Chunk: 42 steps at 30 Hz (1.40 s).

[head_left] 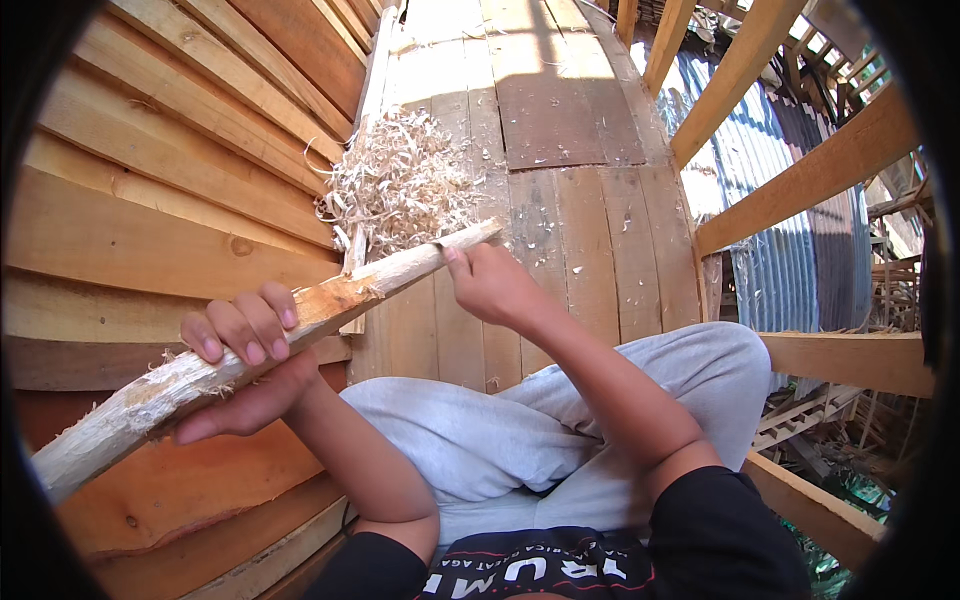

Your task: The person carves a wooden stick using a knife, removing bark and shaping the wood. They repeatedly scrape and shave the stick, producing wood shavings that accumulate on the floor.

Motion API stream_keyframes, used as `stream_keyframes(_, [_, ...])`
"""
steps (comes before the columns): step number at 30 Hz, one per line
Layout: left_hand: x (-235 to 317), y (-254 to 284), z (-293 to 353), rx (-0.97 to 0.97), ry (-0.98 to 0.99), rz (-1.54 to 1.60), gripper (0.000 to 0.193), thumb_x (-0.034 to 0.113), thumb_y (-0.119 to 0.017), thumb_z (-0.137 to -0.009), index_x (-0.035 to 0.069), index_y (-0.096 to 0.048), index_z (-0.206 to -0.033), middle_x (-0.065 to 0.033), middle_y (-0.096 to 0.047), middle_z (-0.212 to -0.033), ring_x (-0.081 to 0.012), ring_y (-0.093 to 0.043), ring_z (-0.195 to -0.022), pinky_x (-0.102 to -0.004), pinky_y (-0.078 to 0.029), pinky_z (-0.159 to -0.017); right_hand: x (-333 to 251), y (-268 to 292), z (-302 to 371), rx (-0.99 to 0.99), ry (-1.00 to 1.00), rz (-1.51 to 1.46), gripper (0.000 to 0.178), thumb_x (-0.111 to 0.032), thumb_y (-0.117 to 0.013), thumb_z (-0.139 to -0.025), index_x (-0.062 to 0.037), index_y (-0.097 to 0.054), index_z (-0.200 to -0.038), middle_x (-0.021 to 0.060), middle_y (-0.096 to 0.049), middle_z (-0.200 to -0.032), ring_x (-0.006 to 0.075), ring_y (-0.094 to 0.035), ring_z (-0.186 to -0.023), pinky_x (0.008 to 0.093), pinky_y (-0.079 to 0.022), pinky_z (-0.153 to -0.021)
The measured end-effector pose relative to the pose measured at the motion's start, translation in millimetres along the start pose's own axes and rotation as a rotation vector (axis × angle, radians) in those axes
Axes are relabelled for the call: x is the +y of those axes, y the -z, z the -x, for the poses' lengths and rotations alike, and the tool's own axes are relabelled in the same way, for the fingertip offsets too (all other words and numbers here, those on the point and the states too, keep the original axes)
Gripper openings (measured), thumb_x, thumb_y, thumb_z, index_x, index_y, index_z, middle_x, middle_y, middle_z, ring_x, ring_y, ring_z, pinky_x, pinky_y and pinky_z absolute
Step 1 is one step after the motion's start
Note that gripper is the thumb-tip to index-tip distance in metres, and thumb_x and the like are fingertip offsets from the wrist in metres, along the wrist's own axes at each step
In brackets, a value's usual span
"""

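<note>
The left hand (243, 365) is gripping a long pale wooden pole (250, 350) from below, its 4 fingers (240, 335) curling over the top and the thumb pressing along the underside, so the hand is clamped on the shaft. The pole is running diagonally from the lower left up toward the centre, its surface looking partly shaved, with a reddish-brown patch just beyond the left hand. The right hand (490, 283) is closing on the pole's upper end, thumb lying against the wood; whether it is also holding a blade cannot be told.

The pole is passing above the person's grey trouser leg (520, 430) and a weathered plank floor (560, 200). A heap of pale wood shavings (400, 185) is lying on the floor just beyond the pole's far tip. Stacked timber boards (150, 200) are sitting at the left. Corrugated metal sheeting (790, 240) is showing behind wooden rails (800, 180) at the right.
</note>
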State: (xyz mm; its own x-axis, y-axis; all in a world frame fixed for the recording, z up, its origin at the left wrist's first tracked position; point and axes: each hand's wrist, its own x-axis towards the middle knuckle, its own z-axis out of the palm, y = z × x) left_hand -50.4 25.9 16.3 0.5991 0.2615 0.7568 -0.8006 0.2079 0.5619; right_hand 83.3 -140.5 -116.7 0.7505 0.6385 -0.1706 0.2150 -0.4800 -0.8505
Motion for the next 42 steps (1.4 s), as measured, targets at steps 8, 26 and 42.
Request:
stream_keyframes(8, [-1.9,6.7,-1.0,0.323,-0.058,-0.100,0.080,0.088,-0.046,-0.070,0.013,-0.048,-0.097,-0.0019,-0.053,-0.075,-0.0155,-0.050,-0.067,-0.0356,-0.037,-0.071,3.4,-2.2,2.3,-0.009,-0.074,0.033,0.052,-0.033,-0.040,-0.100,0.0065,-0.056,-0.070,0.0293,-0.059,-0.070,0.0449,-0.061,-0.071,0.0523,-0.046,-0.067])
stream_keyframes(26, [-8.1,-12.9,-3.5,0.196,-0.039,-0.035,0.080,0.086,-0.048,-0.071,0.011,-0.050,-0.099,-0.0031,-0.055,-0.078,-0.0173,-0.052,-0.068,-0.0361,-0.038,-0.072,21.5,-1.1,-0.8,0.088,0.029,-0.013,0.047,-0.029,-0.038,-0.099,0.0052,-0.061,-0.076,0.0299,-0.060,-0.073,0.0483,-0.058,-0.074,0.0542,-0.044,-0.070])
stream_keyframes(42, [-5.7,-10.8,-0.4,0.141,-0.036,-0.029,0.078,0.084,-0.052,-0.071,0.011,-0.049,-0.096,-0.0031,-0.052,-0.076,-0.0170,-0.051,-0.066,-0.0354,-0.036,-0.072,7.2,-1.7,-1.8,-0.006,-0.040,0.050,0.050,-0.033,-0.038,-0.098,0.0073,-0.064,-0.085,0.0309,-0.064,-0.085,0.0462,-0.063,-0.086,0.0534,-0.048,-0.082])
